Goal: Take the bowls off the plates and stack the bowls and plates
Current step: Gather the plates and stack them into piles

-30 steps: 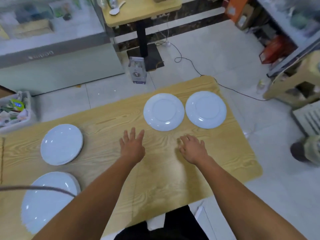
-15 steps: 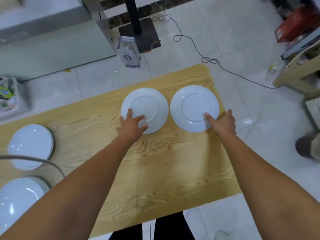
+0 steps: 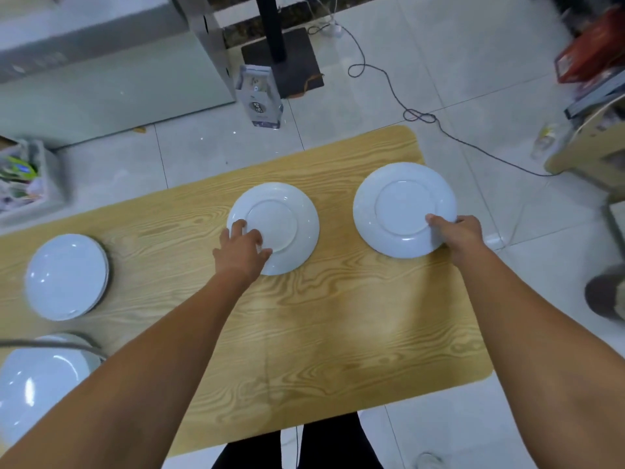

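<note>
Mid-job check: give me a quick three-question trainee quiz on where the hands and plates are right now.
1. True or false: the left hand is on the near-left rim of the middle plate.
2. Multiple choice: the right hand holds the right plate at its (A) far rim, (B) near-right rim, (C) centre.
3. Fill in: two piles of white dishes, the far stack and the near stack, sit at the person's ____ end of the table.
Key: 1 true; 2 B; 3 left.
</note>
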